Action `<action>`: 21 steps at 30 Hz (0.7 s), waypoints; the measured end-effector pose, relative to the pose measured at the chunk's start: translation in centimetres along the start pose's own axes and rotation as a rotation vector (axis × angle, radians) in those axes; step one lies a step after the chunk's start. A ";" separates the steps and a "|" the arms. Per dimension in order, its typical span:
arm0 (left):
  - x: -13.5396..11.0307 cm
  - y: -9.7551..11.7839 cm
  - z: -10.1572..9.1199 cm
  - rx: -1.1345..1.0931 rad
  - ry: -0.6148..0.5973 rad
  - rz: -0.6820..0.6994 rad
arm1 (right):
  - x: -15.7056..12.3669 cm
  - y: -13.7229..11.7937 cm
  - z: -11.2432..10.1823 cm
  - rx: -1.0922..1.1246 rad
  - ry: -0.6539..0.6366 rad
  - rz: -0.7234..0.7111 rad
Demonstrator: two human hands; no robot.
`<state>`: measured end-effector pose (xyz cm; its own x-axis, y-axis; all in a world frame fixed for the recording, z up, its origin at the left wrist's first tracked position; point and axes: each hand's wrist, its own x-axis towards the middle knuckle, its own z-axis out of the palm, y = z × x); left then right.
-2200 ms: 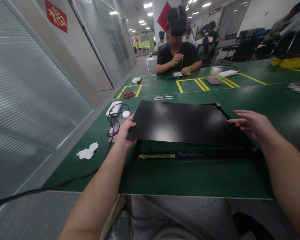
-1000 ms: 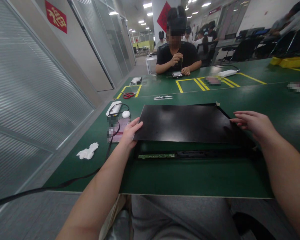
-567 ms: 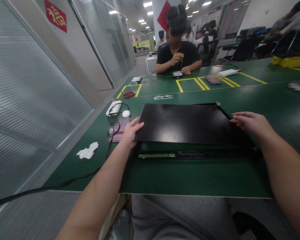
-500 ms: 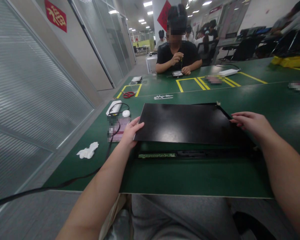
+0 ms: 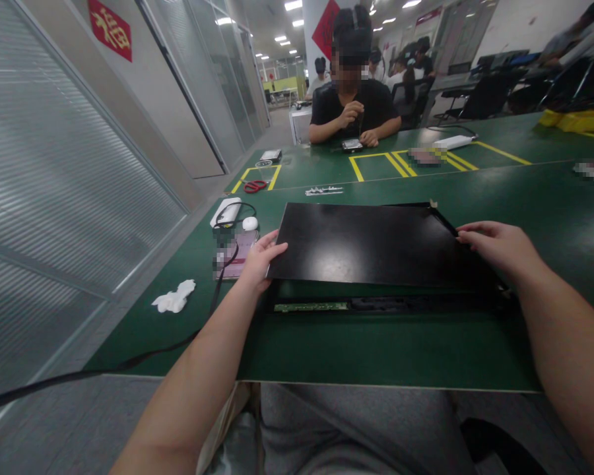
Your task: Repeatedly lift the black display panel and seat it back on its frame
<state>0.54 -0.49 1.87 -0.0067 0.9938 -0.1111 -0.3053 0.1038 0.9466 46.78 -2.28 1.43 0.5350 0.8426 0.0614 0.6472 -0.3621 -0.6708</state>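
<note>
A large thin black panel (image 5: 366, 243) lies almost flat over a black frame (image 5: 406, 305) on the green table. A strip of green circuit board (image 5: 311, 307) shows along the frame's near edge. My left hand (image 5: 260, 260) grips the panel's left edge, thumb on top. My right hand (image 5: 499, 247) holds the panel's right edge with its fingers curled over it.
Left of the panel lie a pink phone (image 5: 233, 254), a white mouse (image 5: 249, 223), a white charger with black cable (image 5: 225, 213) and a crumpled tissue (image 5: 174, 298). Red scissors (image 5: 254, 187) and small metal parts (image 5: 323, 191) lie farther back. A person in black (image 5: 352, 105) works opposite.
The panel has come down from a raised tilt to nearly flat on the frame and shifted slightly away from me. Both hands followed, staying on its edges.
</note>
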 end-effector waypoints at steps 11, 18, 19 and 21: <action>0.0 0.0 0.2 0.027 0.038 0.010 | -0.9 -1.4 -0.5 -0.169 0.004 -0.043; 0.2 -0.2 -0.1 0.063 0.038 0.011 | -1.2 -1.9 -0.7 -0.226 -0.019 -0.030; 0.2 -0.2 -0.1 0.067 0.036 0.012 | -1.2 -1.9 -0.7 -0.233 -0.019 -0.029; 0.1 -0.1 -0.1 0.070 0.034 0.016 | -1.1 -1.8 -0.6 -0.237 -0.020 -0.038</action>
<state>0.52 -0.45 1.71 -0.0436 0.9935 -0.1050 -0.2373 0.0918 0.9671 45.42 -2.80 3.01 0.4987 0.8641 0.0674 0.7773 -0.4116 -0.4758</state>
